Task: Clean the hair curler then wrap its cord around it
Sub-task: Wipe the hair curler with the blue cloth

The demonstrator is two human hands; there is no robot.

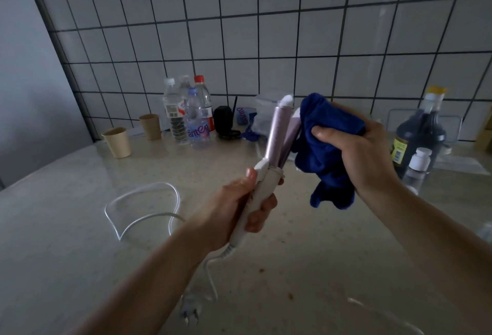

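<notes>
My left hand (241, 207) grips the white handle of the hair curler (274, 140), which points up and away, its clamp spread open from the lilac barrel. In my right hand (359, 153) a bunched blue cloth (327, 148) is held against the right side of the clamp; part of the cloth hangs down below my fingers. The white cord (143, 207) leaves the handle's lower end, loops loosely over the counter to the left, and its plug (190, 308) lies near the bottom of the view under my left forearm.
Along the tiled wall stand two paper cups (118, 143), several plastic bottles (186, 113), a black object (226, 121) and a plastic bag. At the right are a large dark bottle (418, 135) and a small white-capped bottle (418, 164). The beige counter (80, 241) spreads below my hands.
</notes>
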